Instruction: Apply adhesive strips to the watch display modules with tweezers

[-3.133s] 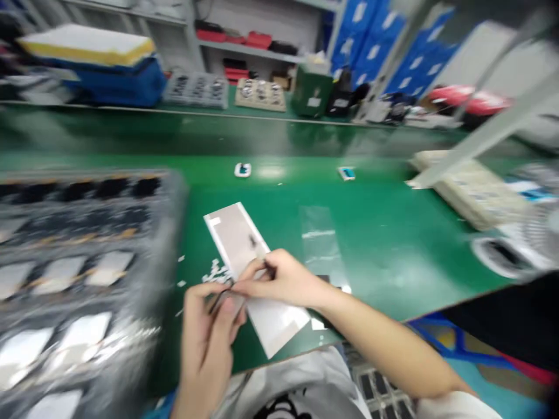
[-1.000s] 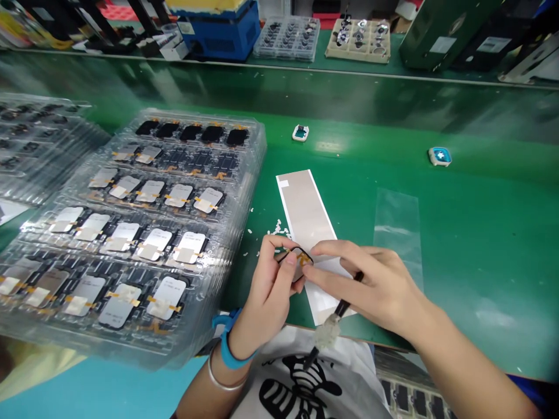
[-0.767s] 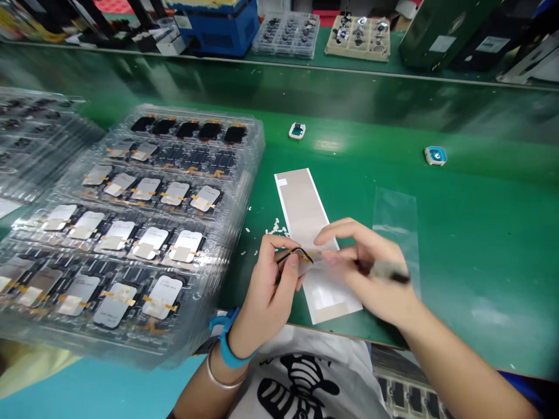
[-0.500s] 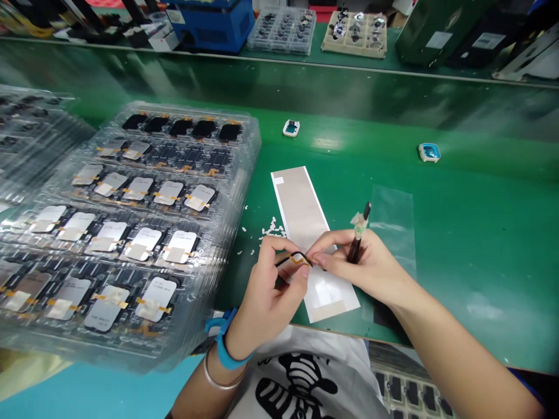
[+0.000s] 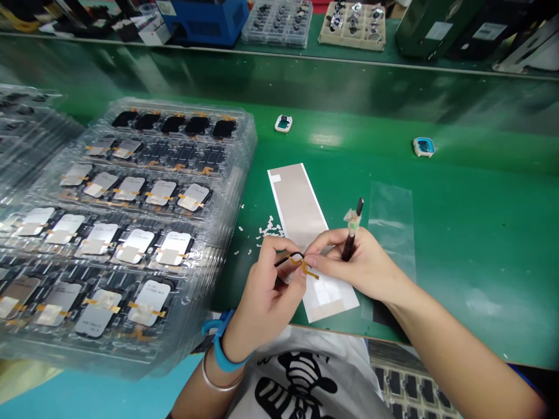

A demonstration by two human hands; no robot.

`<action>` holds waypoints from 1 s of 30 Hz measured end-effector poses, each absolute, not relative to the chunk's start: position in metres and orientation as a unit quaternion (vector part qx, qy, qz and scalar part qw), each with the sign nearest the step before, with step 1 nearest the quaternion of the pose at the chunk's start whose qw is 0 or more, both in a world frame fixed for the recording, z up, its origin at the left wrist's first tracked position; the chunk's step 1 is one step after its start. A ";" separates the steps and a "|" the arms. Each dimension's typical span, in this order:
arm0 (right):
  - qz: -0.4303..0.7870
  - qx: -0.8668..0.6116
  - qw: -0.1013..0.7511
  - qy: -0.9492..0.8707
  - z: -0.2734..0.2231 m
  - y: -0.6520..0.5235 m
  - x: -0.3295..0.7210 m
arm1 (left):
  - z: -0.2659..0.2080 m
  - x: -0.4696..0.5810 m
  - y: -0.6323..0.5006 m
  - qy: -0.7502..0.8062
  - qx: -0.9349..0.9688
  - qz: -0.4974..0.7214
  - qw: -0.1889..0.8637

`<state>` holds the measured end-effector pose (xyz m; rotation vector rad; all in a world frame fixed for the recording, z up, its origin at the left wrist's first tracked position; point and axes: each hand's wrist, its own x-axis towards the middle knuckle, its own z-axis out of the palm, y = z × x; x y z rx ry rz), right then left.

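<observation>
Above the near part of a grey-and-white sheet (image 5: 301, 203), my left hand (image 5: 273, 297) is closed on a small black-edged display module (image 5: 285, 267). An orange flex cable (image 5: 311, 273) sticks out from that module, which the fingers partly hide. My right hand (image 5: 358, 259) pinches at the module's upper right edge with thumb and forefinger. Tucked in the same hand is a slim dark tool (image 5: 349, 245) with tape wrapped around it; its lower end is hidden. Small white scraps (image 5: 269, 228) lie left of the sheet.
At left, a tall stack of clear trays (image 5: 242, 192) holds rows of display modules. A clear plastic film (image 5: 391, 227) lies to the right. Two watch cases, one white (image 5: 283, 123) and one blue-lined (image 5: 423, 146), sit farther back. A shelf (image 5: 279, 52) with boxes and trays spans the rear.
The orange flex cable now hangs out to the right beneath my right fingertips, more exposed than before. Both hands stay close together at the module. The view has shifted slightly.
</observation>
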<state>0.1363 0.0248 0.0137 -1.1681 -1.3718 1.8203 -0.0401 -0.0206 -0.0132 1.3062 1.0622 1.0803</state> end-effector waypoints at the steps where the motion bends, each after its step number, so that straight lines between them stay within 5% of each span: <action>1: 0.681 -0.438 0.284 -0.513 0.014 0.025 0.136 | -0.013 -0.041 -0.021 0.445 0.549 0.452 0.545; 24: 0.647 -0.446 0.326 -0.526 0.014 0.015 0.128 | -0.015 -0.041 -0.018 0.403 0.504 0.430 0.631; 30: 0.470 -0.387 0.384 -0.694 0.023 0.017 0.141 | -0.007 -0.038 -0.015 0.404 0.416 0.483 0.656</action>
